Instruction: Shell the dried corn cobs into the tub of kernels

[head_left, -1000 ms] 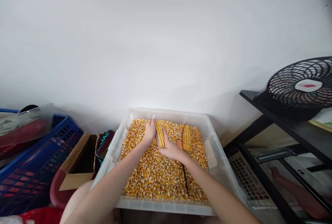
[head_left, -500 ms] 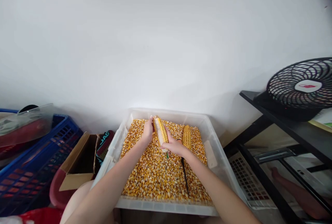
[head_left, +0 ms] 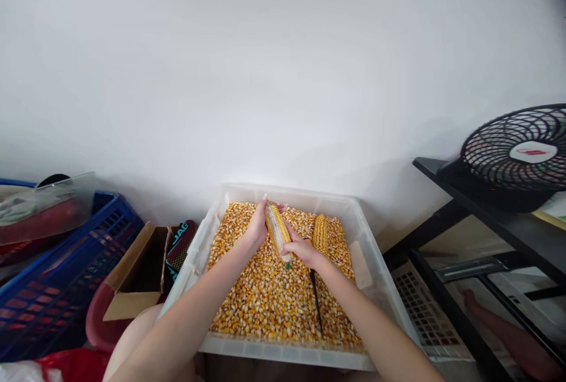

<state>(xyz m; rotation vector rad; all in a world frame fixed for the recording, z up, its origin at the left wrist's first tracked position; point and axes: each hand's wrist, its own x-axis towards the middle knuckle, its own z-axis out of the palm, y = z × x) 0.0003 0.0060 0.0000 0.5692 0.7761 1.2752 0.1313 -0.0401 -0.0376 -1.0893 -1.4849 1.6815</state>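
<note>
Way in is from above: open air over the translucent bin (head_left: 289, 352), white wall (head_left: 283, 75) right behind its far rim. Far middle is taken: left grip (head_left: 257, 226) and right grip (head_left: 303, 251) on the held cob (head_left: 277, 231). Second cob (head_left: 321, 233) blocks far right, just beside the right grip; thin black rod (head_left: 317, 302) runs from near there toward the near rim. Open patch: loose kernels (head_left: 265, 305) between the forearms (head_left: 356, 305), which fence both sides. Outside left, cardboard box (head_left: 138, 305) and blue basket (head_left: 117, 217) crowd access; right, black counter (head_left: 515, 223) with fan (head_left: 524, 149).
</note>
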